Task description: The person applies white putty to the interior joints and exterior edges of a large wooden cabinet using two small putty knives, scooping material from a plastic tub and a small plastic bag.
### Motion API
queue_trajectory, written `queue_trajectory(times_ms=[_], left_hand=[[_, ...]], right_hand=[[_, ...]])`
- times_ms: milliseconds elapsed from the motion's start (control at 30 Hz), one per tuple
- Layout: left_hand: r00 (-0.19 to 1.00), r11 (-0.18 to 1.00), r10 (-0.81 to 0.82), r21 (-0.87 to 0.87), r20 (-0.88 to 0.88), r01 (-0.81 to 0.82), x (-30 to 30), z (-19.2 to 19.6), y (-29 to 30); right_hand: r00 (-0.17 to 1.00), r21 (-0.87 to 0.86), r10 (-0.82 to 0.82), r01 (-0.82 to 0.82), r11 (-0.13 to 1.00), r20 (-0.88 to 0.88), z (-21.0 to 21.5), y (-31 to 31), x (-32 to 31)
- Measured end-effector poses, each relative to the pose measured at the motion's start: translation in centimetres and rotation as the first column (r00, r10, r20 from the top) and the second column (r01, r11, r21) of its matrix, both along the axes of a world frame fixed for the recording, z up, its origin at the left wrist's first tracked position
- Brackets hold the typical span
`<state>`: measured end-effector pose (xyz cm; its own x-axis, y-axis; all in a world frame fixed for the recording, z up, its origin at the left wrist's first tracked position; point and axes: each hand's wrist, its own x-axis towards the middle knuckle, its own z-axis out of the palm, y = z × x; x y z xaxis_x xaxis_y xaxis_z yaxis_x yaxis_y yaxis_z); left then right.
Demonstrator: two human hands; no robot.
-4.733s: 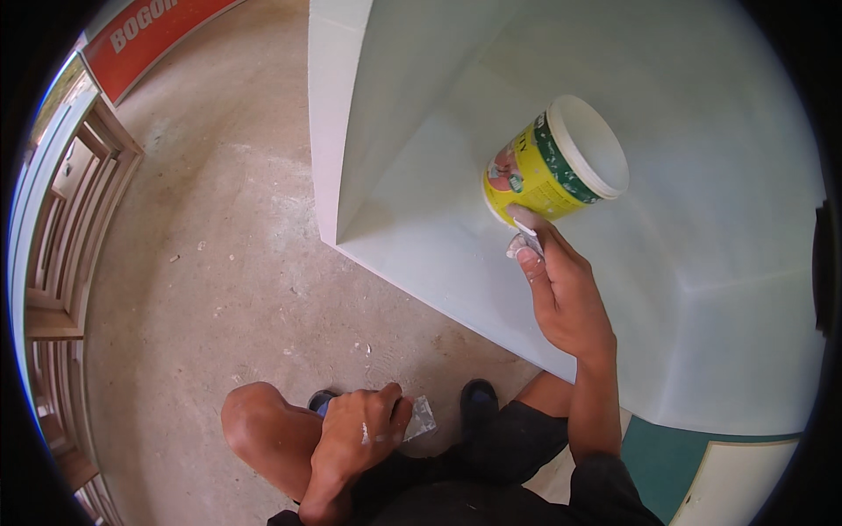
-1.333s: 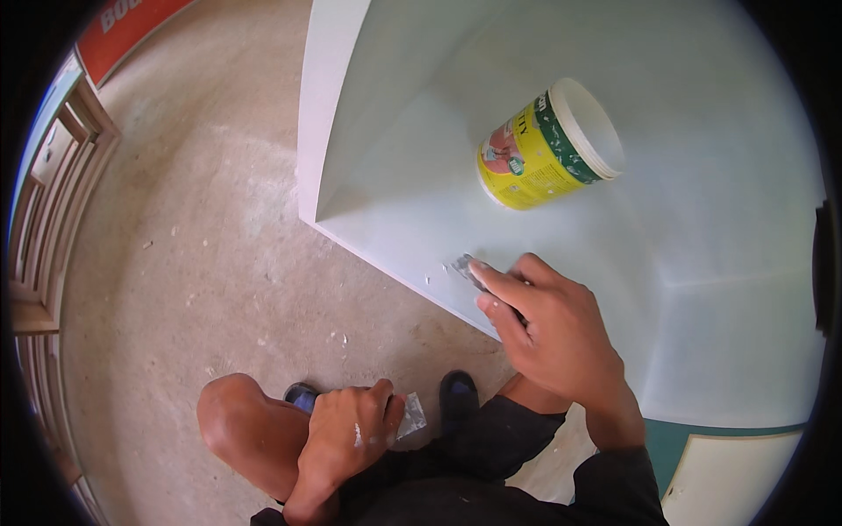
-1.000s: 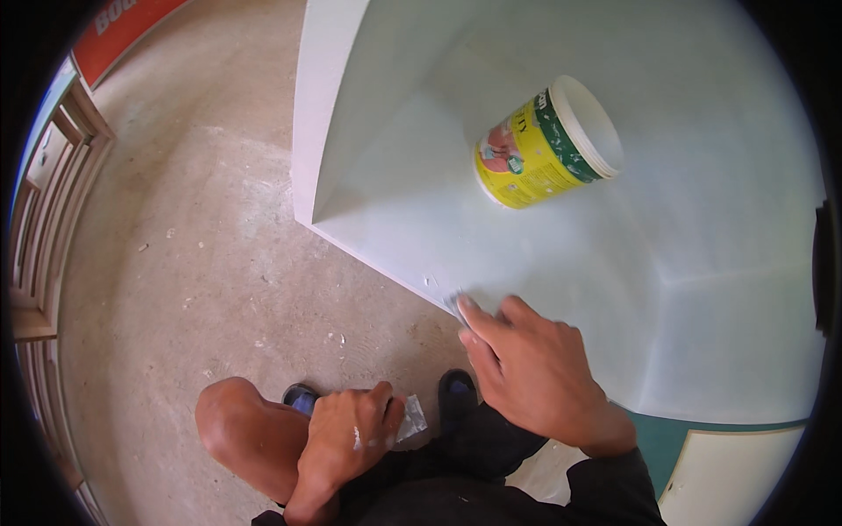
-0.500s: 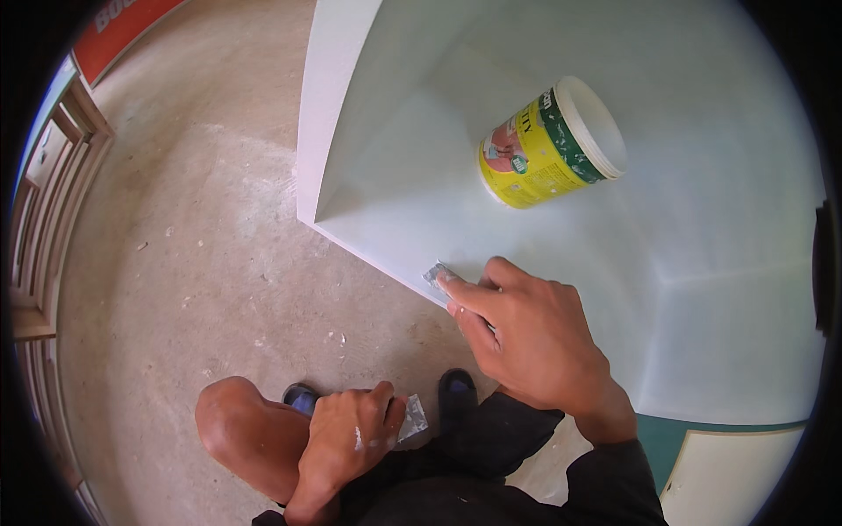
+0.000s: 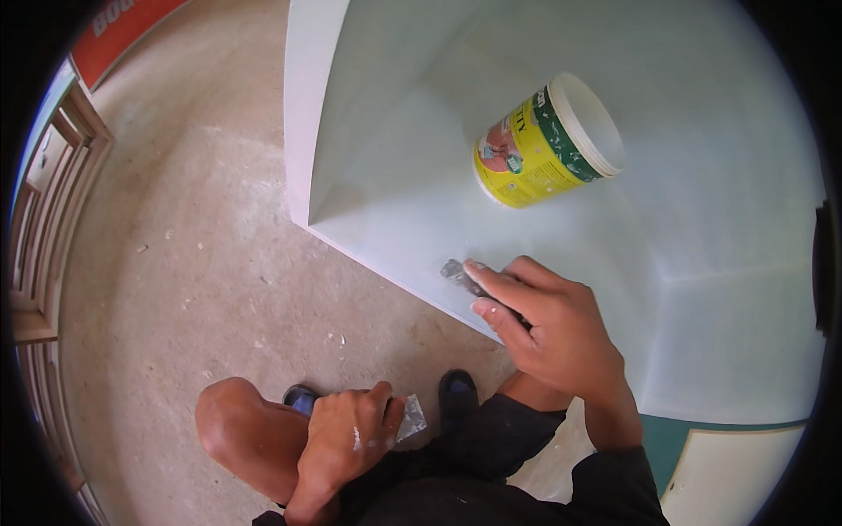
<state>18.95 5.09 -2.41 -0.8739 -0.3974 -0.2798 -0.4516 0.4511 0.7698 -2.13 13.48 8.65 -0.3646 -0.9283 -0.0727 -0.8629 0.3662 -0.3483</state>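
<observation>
Closed around a small putty knife [image 5: 455, 273], my right hand [image 5: 561, 329] is over the front part of a pale, box-like surface [image 5: 386, 206]. The knife's blade is smeared with grey-white paste, and my index finger lies along it. Resting by my bare left knee, my left hand [image 5: 346, 431] grips a second scraper [image 5: 411, 418]; its flat blade sticks out to the right, coated with whitish paste. White smears mark the back of that hand. Beyond my right hand, a yellow and green putty tub [image 5: 535, 153] stands without a lid on the pale surface.
The pale surface has a raised white side wall [image 5: 307, 105] on its left and a front edge near my legs. Concrete floor [image 5: 202, 263] with small debris lies to the left. Wooden frames [image 5: 53, 210] stand at the far left, a red board [image 5: 118, 35] behind them.
My right hand and its putty knife have shifted slightly right, away from the front edge, and the blade has turned. My left hand stays where it was.
</observation>
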Motion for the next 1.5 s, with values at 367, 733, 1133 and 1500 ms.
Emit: queue_trajectory(times_ms=[367, 733, 1133, 1500], left_hand=[[0.999, 1.0, -0.011, 0.008, 0.038, 0.011, 0.0, 0.3, 0.0], [1.0, 1.0, 0.009, 0.011, 0.009, -0.009, -0.1, 0.1, 0.0], [1.0, 0.998, -0.023, 0.06, 0.017, 0.022, 0.3, -0.8, -0.2], [0.999, 0.993, -0.043, 0.108, -0.017, 0.045, 0.1, -0.4, -0.6]], right_hand=[[0.993, 0.035, 0.095, -0.093, 0.995, -0.067, -2.9, 0.6, -0.7], [0.998, 0.127, -0.04, 0.047, 0.991, -0.056, 0.5, 1.3, -0.3], [0.971, 0.102, -0.198, 0.213, 0.972, -0.136, -2.1, -2.5, 2.7], [0.971, 0.185, -0.171, 0.201, 0.962, -0.166, -1.9, -0.2, 6.4]])
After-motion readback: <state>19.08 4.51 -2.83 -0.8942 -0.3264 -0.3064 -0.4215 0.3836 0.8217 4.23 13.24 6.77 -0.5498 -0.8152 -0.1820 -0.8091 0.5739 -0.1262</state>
